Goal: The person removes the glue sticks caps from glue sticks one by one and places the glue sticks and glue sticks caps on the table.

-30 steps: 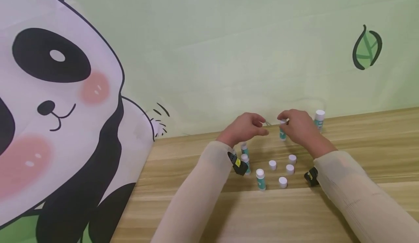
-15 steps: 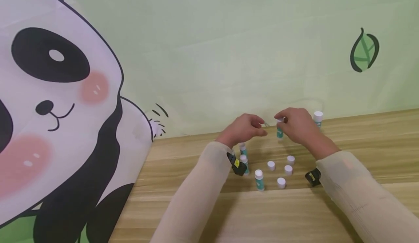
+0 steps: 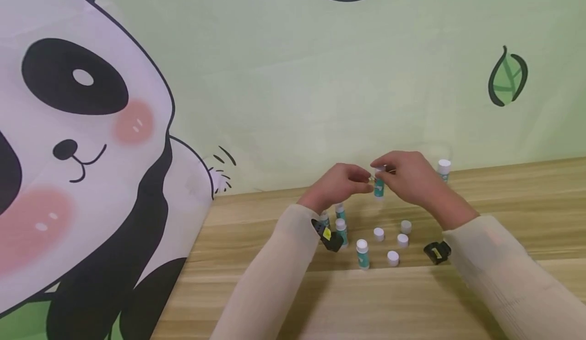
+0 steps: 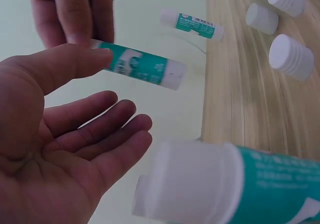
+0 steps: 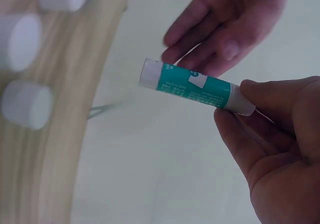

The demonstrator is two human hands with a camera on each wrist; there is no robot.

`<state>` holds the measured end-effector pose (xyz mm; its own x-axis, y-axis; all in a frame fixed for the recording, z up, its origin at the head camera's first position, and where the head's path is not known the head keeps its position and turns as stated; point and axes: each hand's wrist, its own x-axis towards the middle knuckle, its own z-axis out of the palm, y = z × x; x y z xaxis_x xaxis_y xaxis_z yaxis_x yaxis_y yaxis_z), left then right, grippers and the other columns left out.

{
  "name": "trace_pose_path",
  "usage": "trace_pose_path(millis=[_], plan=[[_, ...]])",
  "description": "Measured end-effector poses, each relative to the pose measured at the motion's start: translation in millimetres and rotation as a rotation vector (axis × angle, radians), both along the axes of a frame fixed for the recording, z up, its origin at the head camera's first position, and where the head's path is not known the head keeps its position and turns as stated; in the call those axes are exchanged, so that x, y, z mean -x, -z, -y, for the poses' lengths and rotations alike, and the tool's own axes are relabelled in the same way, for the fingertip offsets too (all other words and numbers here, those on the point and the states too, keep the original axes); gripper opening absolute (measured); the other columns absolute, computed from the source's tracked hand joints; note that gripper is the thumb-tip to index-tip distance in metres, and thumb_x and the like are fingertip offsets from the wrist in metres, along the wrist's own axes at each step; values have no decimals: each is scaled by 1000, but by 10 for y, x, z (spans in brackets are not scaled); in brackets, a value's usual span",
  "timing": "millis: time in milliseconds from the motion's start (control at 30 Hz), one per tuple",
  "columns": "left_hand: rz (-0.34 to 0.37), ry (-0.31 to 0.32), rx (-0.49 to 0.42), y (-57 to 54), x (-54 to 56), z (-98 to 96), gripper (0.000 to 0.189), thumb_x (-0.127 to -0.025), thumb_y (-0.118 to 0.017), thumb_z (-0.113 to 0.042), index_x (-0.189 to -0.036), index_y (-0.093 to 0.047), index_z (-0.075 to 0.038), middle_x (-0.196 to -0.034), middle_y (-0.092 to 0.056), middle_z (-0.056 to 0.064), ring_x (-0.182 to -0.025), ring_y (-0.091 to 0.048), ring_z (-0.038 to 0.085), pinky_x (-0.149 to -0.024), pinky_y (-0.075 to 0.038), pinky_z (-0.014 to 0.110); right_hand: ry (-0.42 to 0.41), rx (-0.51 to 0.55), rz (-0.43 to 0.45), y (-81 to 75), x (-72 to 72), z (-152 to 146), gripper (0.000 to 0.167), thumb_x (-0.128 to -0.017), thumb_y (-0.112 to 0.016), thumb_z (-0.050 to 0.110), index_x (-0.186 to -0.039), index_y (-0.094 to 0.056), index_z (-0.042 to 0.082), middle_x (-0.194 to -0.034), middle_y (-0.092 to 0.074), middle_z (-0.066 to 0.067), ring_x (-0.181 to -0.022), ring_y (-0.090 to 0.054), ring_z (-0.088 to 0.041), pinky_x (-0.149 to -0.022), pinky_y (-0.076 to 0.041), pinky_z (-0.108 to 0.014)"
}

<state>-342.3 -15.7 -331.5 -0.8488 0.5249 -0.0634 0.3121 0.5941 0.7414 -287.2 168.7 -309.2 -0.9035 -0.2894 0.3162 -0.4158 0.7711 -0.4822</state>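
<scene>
Right of centre in the head view, the right hand [image 3: 409, 177] pinches a teal-and-white tube [image 3: 379, 187] by its upper white end, holding it roughly upright above the bench [image 3: 256, 289]. The left hand [image 3: 339, 182] reaches in from the left, fingers loosely extended and gripping nothing—whether its thumb touches the tube I cannot tell. Four small white caps [image 3: 392, 258] stand lower right of centre; left of them are four more tubes, the nearest one [image 3: 362, 256] upright. Another tube [image 3: 443, 169] stands behind the right hand—close to the panda-printed backdrop [image 3: 274, 75].
</scene>
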Motion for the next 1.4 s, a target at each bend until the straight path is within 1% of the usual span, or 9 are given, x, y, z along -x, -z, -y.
trace_pose_path(millis=[167,333,600,733,833,1000,1133,1267,1400], plan=[[29,10,-88,12,-29,66,39,-89,-69,-34,-124,-64,-18,-121,-67,-4,-112,-61,12,-99,-49,38,-55,38,-50,-97,-93,82,24,-95,-59,12,-115,-69,4,-112,-70,-14,-100,-68,-30,-86,-54,-49],[50,37,-180,18,-120,161,35,-89,-70,-33,-122,-65,-22,-117,-68,-8,-111,-62,9,-102,-47,39,-111,61,-60,-161,-165,156,19,-94,-61,9,-110,-71,8,-109,-71,-9,-101,-68,-28,-86,-56,-46],[4,76,-259,25,-295,303,29,-90,-69,-33,-117,-67,-23,-109,-70,-9,-105,-64,7,-98,-49,35,-148,74,-74,-230,-288,218,19,-93,-62,9,-110,-71,12,-110,-71,-5,-100,-69,-24,-85,-56,-43],[0,83,-277,52,-379,377,25,-89,-70,-33,-113,-68,-26,-105,-71,-9,-102,-65,8,-96,-50,33,-191,103,-58,-227,-361,250,21,-92,-63,8,-111,-71,13,-111,-71,-4,-100,-69,-23,-86,-56,-42],[-1,89,-303,60,-451,422,24,-89,-70,-31,-112,-69,-25,-106,-71,-8,-101,-66,9,-95,-50,33,-221,116,-74,-213,-411,274,22,-92,-64,7,-112,-70,12,-112,-71,-4,-101,-69,-22,-87,-57,-41],[-29,97,-353,76,-590,457,27,-90,-69,-25,-117,-68,-20,-111,-71,-2,-102,-66,9,-94,-52,28,-229,154,-103,-163,-502,301,23,-92,-65,8,-114,-69,10,-114,-70,-4,-100,-69,-21,-88,-57,-40],[-58,101,-387,116,-700,460,27,-91,-68,-22,-118,-67,-18,-115,-70,0,-102,-67,8,-92,-53,25,-221,206,-121,-112,-571,327,21,-91,-66,11,-112,-70,10,-112,-70,-4,-97,-70,-19,-87,-57,-39],[-89,84,-413,147,-793,452,23,-91,-68,-20,-113,-68,-16,-109,-71,-1,-99,-68,8,-90,-54,24,-197,241,-163,-78,-635,354,18,-89,-69,12,-107,-71,11,-106,-72,-2,-93,-71,-17,-87,-57,-38],[-128,52,-405,157,-903,458,20,-90,-70,-22,-109,-68,-16,-103,-71,-3,-95,-68,7,-87,-54,23,-173,263,-188,-59,-701,378,16,-86,-73,12,-102,-72,12,-101,-72,1,-88,-71,-13,-84,-58,-34]])
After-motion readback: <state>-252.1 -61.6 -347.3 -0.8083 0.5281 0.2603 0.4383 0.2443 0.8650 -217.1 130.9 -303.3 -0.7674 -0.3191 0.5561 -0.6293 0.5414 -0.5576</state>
